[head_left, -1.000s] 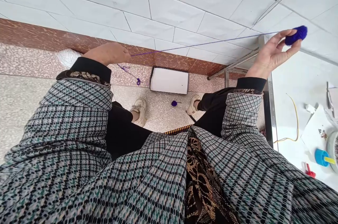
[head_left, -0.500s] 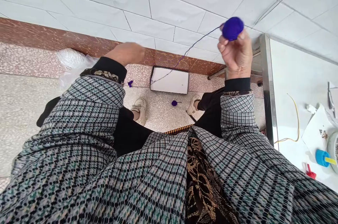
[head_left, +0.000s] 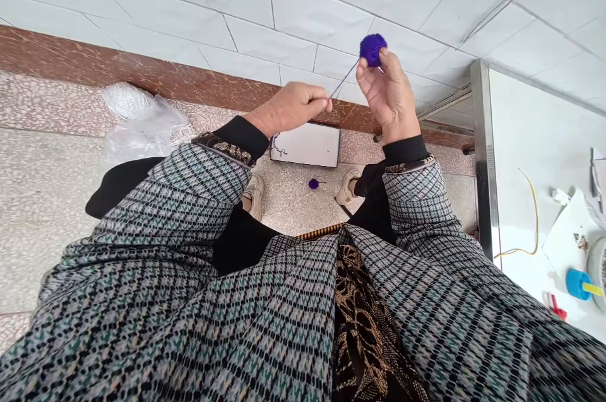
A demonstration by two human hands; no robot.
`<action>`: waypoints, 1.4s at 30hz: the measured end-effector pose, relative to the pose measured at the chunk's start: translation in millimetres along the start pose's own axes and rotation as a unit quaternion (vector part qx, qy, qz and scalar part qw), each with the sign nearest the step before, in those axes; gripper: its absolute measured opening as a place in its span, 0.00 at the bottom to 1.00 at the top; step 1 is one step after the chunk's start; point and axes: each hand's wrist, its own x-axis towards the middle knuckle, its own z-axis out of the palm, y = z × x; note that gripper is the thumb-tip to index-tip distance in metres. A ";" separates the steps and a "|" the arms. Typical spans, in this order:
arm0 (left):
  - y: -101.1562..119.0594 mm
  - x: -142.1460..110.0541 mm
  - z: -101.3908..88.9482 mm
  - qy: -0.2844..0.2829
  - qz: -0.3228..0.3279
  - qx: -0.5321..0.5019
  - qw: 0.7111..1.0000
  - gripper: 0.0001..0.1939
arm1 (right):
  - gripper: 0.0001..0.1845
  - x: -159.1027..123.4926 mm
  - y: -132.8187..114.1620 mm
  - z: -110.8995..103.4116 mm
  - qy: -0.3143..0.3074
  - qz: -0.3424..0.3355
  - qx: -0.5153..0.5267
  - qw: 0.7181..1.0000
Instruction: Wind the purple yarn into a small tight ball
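Raised in front of the tiled wall, my right hand (head_left: 388,96) grips a purple ball of yarn (head_left: 372,50) by its lower side with the fingertips. A taut strand of yarn (head_left: 344,79) runs down from the ball to my left hand (head_left: 296,105), whose thumb and fingers pinch it. Below them on the floor lies a shallow white box (head_left: 310,144) with dark edges; loose purple yarn rests at its left end. Between my feet is a small purple clump of yarn (head_left: 313,183) with a short tail.
Crumpled clear plastic (head_left: 142,121) lies on the floor at the left by the wall. To the right stands a white table (head_left: 516,200) with a metal leg, holding a yellow cord (head_left: 534,219), a blue cap-like item (head_left: 577,283) and a red piece (head_left: 557,307).
My right hand has moved left with the yarn ball. My left hand has come right toward it, and the slack strand between them is now tight.
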 end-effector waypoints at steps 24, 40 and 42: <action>18.0 -4.1 -24.7 -0.131 0.050 -0.076 0.987 0.14 | 0.26 -10.8 -13.7 10.9 0.020 -0.095 -0.101 0.990; 20.3 -5.2 -29.5 -0.141 0.042 -0.065 0.987 0.13 | 0.35 -14.0 -14.1 7.0 -0.059 -0.142 -0.032 0.988; 23.3 -4.2 -23.7 -0.157 0.038 -0.052 0.985 0.11 | 0.31 -11.0 -6.9 10.2 -0.032 -0.115 -0.109 0.987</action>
